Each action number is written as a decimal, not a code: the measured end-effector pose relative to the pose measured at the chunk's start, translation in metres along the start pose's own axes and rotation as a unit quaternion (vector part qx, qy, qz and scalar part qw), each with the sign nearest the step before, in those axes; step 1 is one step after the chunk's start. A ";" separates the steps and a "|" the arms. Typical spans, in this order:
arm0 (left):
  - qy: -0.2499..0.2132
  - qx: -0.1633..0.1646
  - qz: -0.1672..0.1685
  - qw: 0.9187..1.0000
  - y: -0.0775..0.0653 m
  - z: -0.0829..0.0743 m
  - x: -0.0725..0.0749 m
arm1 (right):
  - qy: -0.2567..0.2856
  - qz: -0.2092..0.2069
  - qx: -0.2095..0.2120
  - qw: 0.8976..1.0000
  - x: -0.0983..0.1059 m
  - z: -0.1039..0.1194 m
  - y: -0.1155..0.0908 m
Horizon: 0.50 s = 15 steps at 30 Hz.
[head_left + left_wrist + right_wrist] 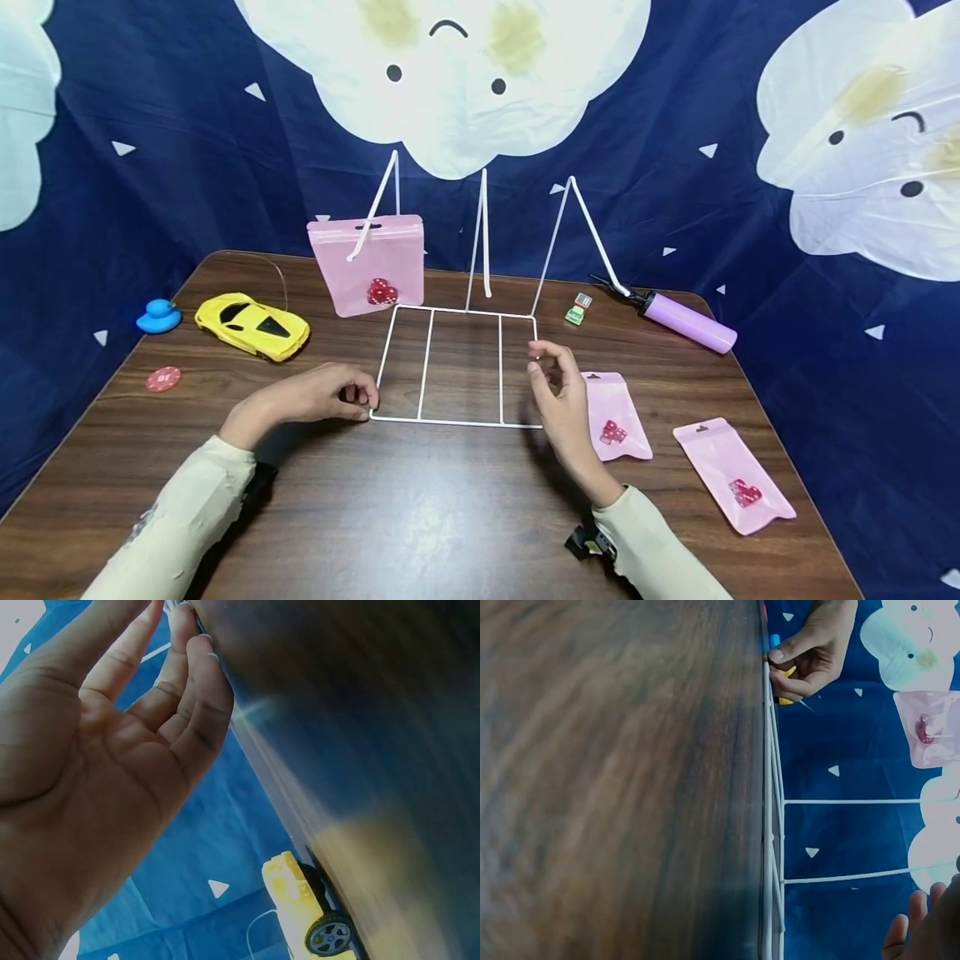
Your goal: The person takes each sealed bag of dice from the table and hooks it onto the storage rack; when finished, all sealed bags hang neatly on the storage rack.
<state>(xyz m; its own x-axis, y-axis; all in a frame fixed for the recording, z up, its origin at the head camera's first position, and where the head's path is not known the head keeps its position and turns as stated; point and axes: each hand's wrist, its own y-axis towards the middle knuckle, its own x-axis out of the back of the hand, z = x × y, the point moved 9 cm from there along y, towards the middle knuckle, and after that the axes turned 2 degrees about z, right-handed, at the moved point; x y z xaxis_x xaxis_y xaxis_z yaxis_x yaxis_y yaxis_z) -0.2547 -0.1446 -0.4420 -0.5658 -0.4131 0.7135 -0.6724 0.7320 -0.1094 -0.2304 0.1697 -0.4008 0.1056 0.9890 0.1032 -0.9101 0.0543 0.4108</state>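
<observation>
A white wire display rack (461,423) stands on the table, its three tall arms rising at the back. At its front left corner, my left hand (330,393) pinches the wire between thumb and fingertips; the left wrist view shows its palm and bent fingers. My right hand (561,400) hovers by the rack's right side, fingers loosely bent and nothing between them; in the right wrist view its fingers (919,907) stand apart from the wire. A pink zip bag (367,267) with red dice (382,292) hangs by its slot on the left arm.
Two smaller pink bags of dice, one (617,408) beside my right hand and another (731,475) farther right, lie flat. A purple pump (688,322) and small green toy (575,314) sit behind. Leftward are a yellow car (251,325), blue duck (159,317) and red chip (163,379).
</observation>
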 end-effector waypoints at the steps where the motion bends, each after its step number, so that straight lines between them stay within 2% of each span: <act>1: 0.002 0.001 -0.002 1.000 0.000 0.000 0.000 | -0.003 0.002 -0.003 1.000 0.000 -0.001 0.001; 9: 0.015 -0.001 -0.008 1.000 0.000 -0.005 -0.002 | -0.013 0.004 -0.015 1.000 0.008 -0.007 0.001; 15: 0.018 0.010 -0.007 1.000 0.002 -0.007 -0.004 | -0.023 0.002 -0.028 0.999 0.016 -0.010 0.001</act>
<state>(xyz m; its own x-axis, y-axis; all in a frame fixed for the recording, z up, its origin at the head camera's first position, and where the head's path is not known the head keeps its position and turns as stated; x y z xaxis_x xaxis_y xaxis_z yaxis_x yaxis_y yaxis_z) -0.2508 -0.1381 -0.4403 -0.5385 -0.4037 0.7396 -0.6900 0.7151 -0.1121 -0.2333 0.1872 -0.4075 0.1195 0.9819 0.1473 -0.9314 0.0595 0.3592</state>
